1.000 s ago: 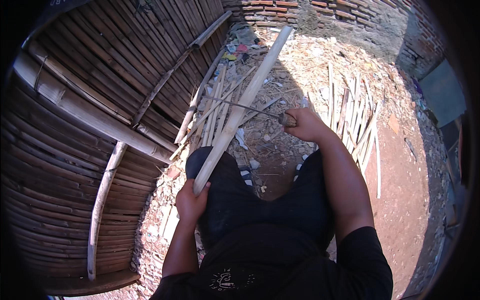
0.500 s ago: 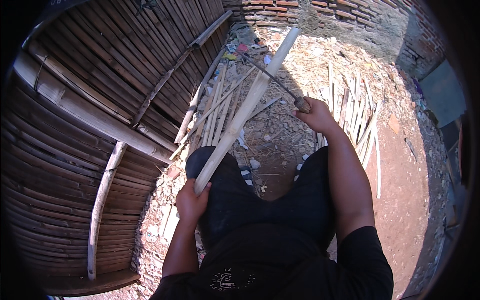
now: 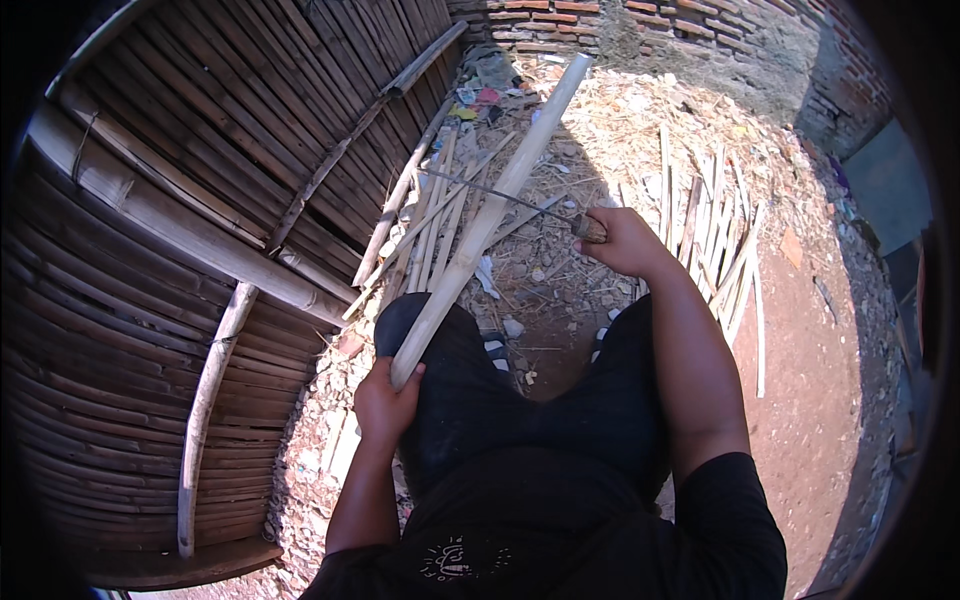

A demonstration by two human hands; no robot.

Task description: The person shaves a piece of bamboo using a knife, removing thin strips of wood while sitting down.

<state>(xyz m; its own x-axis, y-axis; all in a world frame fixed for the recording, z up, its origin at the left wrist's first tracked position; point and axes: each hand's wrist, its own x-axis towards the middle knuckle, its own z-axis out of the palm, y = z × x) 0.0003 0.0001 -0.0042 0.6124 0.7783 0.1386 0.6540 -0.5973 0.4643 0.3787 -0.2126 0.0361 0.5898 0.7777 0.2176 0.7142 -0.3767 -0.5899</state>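
head view: left hand (image 3: 388, 400) grasps the near end of the strip (image 3: 486, 236); it slopes over the left knee (image 3: 396, 318), far and right. right hand (image 3: 622, 242) clenches the knife (image 3: 541, 208), which crosses the strip. work seems under way; the strip looks unsplit, but how much is left i cannot tell.

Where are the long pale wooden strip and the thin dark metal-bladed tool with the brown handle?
Long pale wooden strip (image 3: 474, 247), head view: on its broad face, near mid-length.
Thin dark metal-bladed tool with the brown handle (image 3: 591, 230), head view: on the brown handle.
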